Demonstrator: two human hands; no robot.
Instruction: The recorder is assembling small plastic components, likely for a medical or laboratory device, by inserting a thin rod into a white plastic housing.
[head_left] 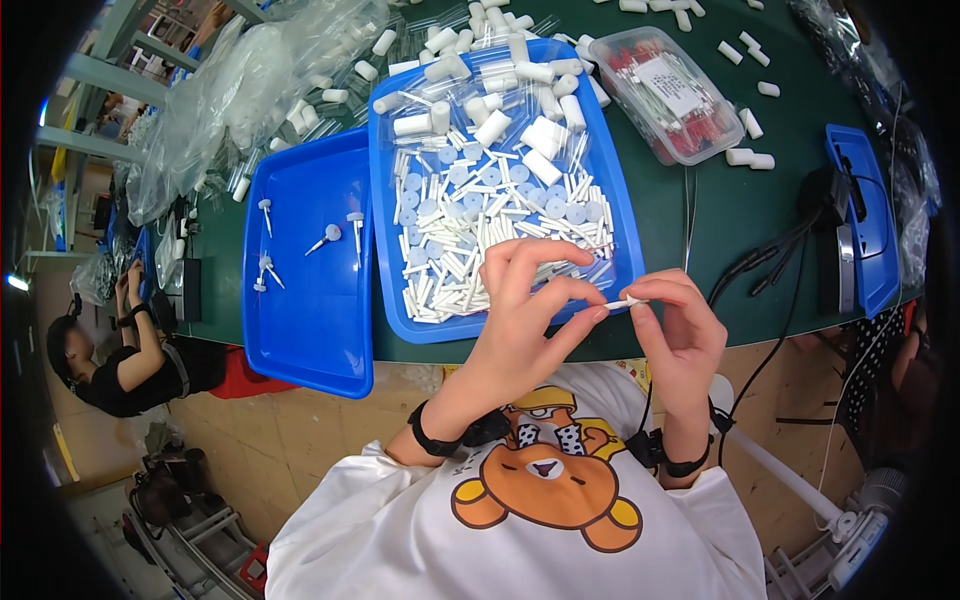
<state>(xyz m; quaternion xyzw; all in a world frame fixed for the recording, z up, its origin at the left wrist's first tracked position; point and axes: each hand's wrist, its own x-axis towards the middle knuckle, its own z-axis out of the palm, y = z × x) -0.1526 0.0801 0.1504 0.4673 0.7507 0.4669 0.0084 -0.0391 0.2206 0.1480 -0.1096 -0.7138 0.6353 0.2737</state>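
Note:
Over the near right corner of a big blue tray (632, 240), my two hands meet at a short thin white tube (620, 303). My left hand (535, 300) pinches its left end between thumb and forefinger, the other fingers raised. At the other end, the fingertips of my right hand (682, 325) are closed around it. Inside the tray lie many loose white tubes (505, 215), translucent discs (575, 213) and larger white cylinders (493, 128). A narrower blue tray (305, 330) on the left holds several small pieces (332, 233), each a disc on a thin white stem.
A clear plastic box (690, 145) of thin white and red parts stands beyond the big tray. Plastic bags (260, 80) and clear tubes crowd the far left. Black cables (770, 260) and another blue tray (865, 220) are on the right. A person (140, 350) works at far left.

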